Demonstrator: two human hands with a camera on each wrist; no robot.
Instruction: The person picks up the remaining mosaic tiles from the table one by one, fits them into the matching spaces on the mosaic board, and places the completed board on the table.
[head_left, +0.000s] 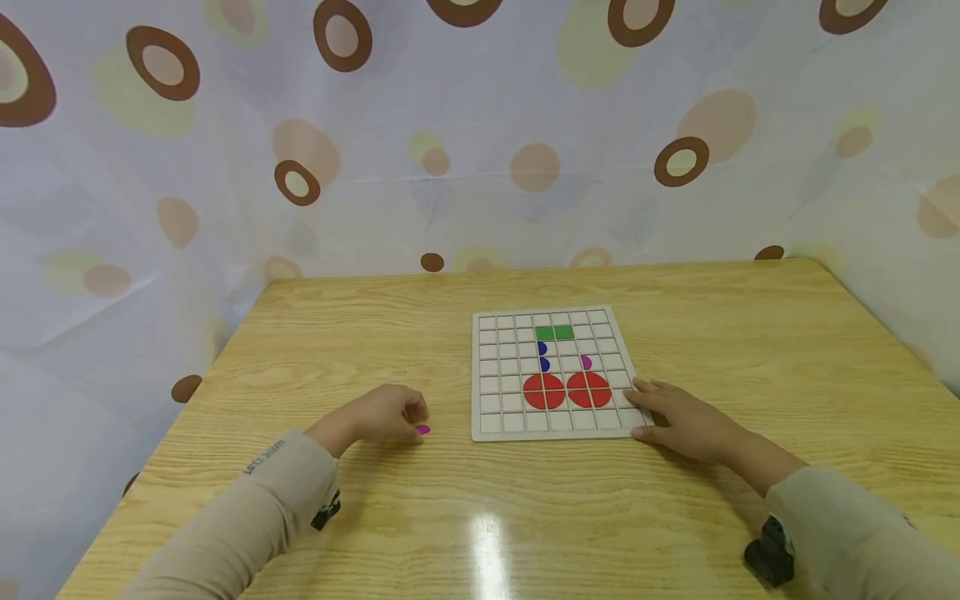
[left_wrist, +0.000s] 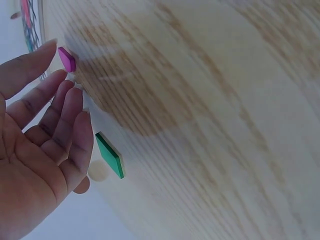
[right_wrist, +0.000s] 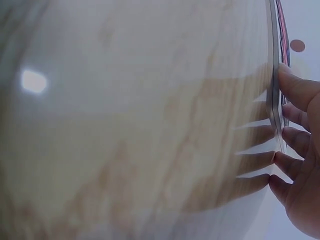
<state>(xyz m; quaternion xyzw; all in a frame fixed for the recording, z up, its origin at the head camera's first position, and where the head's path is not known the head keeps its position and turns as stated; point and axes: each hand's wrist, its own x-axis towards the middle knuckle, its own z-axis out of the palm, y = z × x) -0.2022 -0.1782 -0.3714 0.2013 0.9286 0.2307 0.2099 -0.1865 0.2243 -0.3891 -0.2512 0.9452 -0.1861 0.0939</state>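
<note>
My left hand (head_left: pixel 386 412) hovers low over the table left of the board, its fingers loosely bent. Right by its thumb and index fingertips lies a small purple piece (left_wrist: pixel 66 59), on the tabletop in the left wrist view. A green piece (left_wrist: pixel 110 155) lies under the same hand, hidden in the head view. The fingers of my right hand (head_left: pixel 686 423) touch the right edge of a white gridded board (head_left: pixel 504 423), with the thumb at its near corner. On the board are green squares (head_left: pixel 554 332), blue half-rounds (head_left: pixel 543 364), a purple half-round (head_left: pixel 587 362) and red circles (head_left: pixel 544 391).
The wooden table (head_left: pixel 420 517) runs back to a patterned curtain (head_left: pixel 480 125), which also hangs along the left and right sides. Glare shows near the table's front. A dark device (head_left: pixel 771 552) is strapped at the right wrist.
</note>
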